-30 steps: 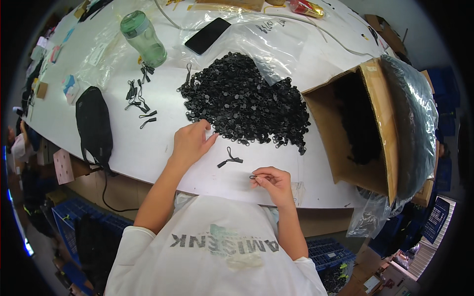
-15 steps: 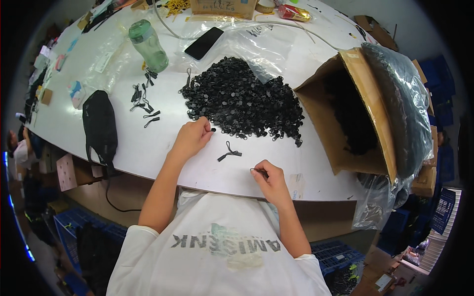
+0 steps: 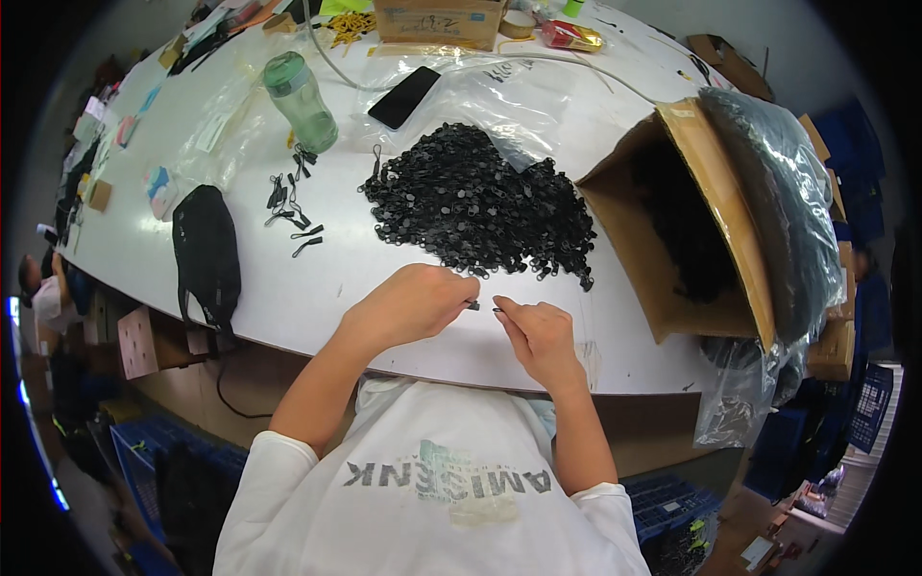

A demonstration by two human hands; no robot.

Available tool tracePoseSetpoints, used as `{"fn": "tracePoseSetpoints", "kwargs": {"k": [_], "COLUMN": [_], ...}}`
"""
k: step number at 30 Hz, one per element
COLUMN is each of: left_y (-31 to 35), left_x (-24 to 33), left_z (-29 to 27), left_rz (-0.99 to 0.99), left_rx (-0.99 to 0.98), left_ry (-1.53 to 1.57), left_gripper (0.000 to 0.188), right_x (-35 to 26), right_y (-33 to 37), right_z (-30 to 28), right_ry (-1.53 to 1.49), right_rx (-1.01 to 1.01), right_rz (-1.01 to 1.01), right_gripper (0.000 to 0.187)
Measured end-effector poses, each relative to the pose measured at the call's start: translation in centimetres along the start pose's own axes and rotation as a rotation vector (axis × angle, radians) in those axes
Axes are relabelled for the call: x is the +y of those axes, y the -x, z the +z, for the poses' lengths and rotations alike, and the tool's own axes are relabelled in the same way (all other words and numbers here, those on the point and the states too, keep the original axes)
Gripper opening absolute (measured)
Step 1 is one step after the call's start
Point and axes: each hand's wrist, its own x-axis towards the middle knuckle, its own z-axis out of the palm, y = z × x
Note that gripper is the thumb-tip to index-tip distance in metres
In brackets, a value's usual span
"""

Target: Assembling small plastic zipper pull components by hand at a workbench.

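Observation:
My left hand point(image 3: 418, 302) is closed in a pinch on a small black zipper slider point(image 3: 472, 305), just in front of a big heap of black zipper sliders point(image 3: 480, 202). Close to its right, my right hand point(image 3: 543, 341) pinches a thin black cord zipper pull point(image 3: 497, 310); most of it is hidden by the fingers. The fingertips of both hands almost meet, with a small gap between them. To the left of the heap lie several black cord pulls with looped ends point(image 3: 288, 202). One more pull point(image 3: 376, 158) rests at the heap's upper left edge.
An open cardboard box point(image 3: 624, 230) lies on its side at the right, dark pieces inside. A green bottle point(image 3: 305, 106), a black phone point(image 3: 404, 97) and a clear plastic bag point(image 3: 519, 91) are behind. A black fabric pouch point(image 3: 206, 254) lies at the left edge of the white table point(image 3: 317, 298).
My left hand has moved right and nearer, away from the heap with the slider. My right hand has risen slightly to meet it. The pulls that lay between them no longer show.

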Motion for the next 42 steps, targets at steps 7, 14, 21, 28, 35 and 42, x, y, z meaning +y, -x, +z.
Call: {"fn": "tracePoseSetpoints", "kwargs": {"k": [7,14,21,28,35,42], "left_y": [-1.1,-1.8,-2.1,-2.8,-2.9,-2.6], "left_x": [-0.3,-0.9,-0.9,-0.3,0.9,2.7], "left_z": [0.0,-0.3,-1.2,-1.3,-1.5,-1.4], "left_rz": [0.097,0.088,0.175,0.215,0.295,0.362], "left_rx": [-0.045,-0.134,-0.154,-0.08,-0.14,-0.079], "left_ry": [0.053,0.091,0.318,0.502,0.576,0.416], "left_gripper": [0.006,0.008,0.01,0.011,0.011,0.011], "right_x": [1.6,2.2,2.4,2.2,2.4,0.6], "right_y": [-0.9,-1.4,-1.2,-0.7,-0.5,0.3], "right_z": [0.2,0.8,0.4,0.3,-1.1,-2.2], "right_ry": [-0.209,-0.41,-0.687,-0.875,-1.064,-0.918], "right_rx": [-0.108,-0.124,-0.248,-0.217,-0.397,-0.468], "right_rz": [-0.063,0.021,0.128,0.276,0.176,0.129], "right_gripper": [0.018,0.016,0.011,0.008,0.01,0.009]}}
